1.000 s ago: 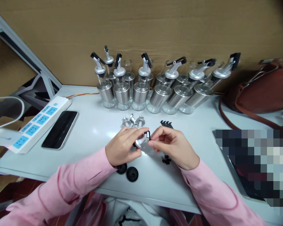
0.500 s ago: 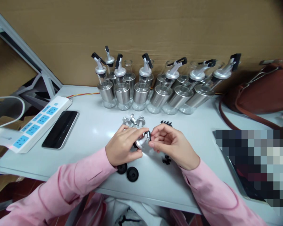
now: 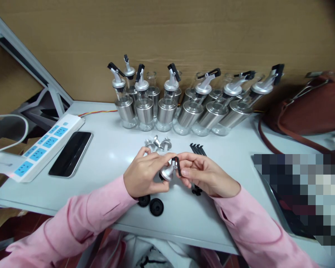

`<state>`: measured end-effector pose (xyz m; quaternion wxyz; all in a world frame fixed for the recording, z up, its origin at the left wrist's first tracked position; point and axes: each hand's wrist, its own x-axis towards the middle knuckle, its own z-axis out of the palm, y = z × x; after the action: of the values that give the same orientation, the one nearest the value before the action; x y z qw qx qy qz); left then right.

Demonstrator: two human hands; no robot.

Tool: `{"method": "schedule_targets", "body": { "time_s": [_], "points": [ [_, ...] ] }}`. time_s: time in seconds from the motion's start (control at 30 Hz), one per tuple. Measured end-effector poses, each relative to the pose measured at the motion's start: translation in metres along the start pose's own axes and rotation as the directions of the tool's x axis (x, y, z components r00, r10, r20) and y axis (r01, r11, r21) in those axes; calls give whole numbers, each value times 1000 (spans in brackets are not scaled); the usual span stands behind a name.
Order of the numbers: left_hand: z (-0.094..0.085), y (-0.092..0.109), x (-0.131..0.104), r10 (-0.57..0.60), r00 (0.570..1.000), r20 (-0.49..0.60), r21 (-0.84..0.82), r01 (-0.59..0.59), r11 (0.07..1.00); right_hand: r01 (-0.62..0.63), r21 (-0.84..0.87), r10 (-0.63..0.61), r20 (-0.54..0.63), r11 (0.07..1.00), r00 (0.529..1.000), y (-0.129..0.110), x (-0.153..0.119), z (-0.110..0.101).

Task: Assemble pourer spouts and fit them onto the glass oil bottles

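- Left hand [image 3: 145, 173]: its grip is closed around a silver pourer top [image 3: 166, 174], thumb below, fingers above.
- Right hand [image 3: 216, 178]: its grip is nearly closed, thumb and fingertips pinching the black lever [image 3: 179, 166] by the spout tip.
- The pourer top lies between the hands, tilted, its spout slanting up and right toward the right hand. The lever's long axis runs down toward the person, across the spout; the right hand is nearer it. Whether its pivot is seated is too small to tell.
- Both forearms reach in from the near side, wrists low over the counter [image 3: 106, 137], palms facing inward.
- Farther out: black discs [image 3: 156, 207] near the left wrist, spare levers [image 3: 197, 149] beyond the right hand, bottles [image 3: 167, 109] behind.
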<state>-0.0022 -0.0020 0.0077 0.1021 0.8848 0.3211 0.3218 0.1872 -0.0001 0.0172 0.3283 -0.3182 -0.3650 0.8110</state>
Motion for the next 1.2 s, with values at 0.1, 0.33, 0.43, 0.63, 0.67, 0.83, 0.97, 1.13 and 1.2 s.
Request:
{"method": "schedule_targets", "body": {
  "time_s": [0.1, 0.33, 0.43, 0.63, 0.67, 0.83, 0.97, 1.13, 1.2],
  "points": [
    [2, 0, -1, 21, 1000, -13, -12, -21, 1000, -38, -1, 38, 36, 999, 999, -1, 0, 1],
    [3, 1, -1, 37, 998, -42, 7, -37, 999, 30, -105, -23, 64, 994, 998, 2, 0, -2],
    [2, 3, -1, 42, 998, -44, 24, -41, 999, 52, -174, -43, 56, 983, 998, 2, -1, -3],
    [2, 5, -2, 52, 996, -78, 20, -50, 999, 73, -292, -53, 74, 954, 996, -1, -5, 3],
    [2, 5, -2, 54, 995, -83, 18, -53, 998, 81, -316, -61, 72, 945, 996, -2, -6, 3],
    [2, 5, -2, 56, 995, -80, 7, -56, 998, 110, -389, -86, 78, 915, 993, -1, -7, 5],
    [3, 4, -2, 51, 996, -78, -1, -51, 999, 164, -418, -126, 118, 893, 985, 0, -8, 6],
    [2, 2, -3, 69, 995, -69, 25, -68, 997, 225, -454, -173, 154, 862, 973, 4, -7, 7],
    [2, 2, -3, 73, 996, -59, 33, -71, 997, 221, -467, -170, 149, 856, 974, 5, -7, 6]
  ]
}}
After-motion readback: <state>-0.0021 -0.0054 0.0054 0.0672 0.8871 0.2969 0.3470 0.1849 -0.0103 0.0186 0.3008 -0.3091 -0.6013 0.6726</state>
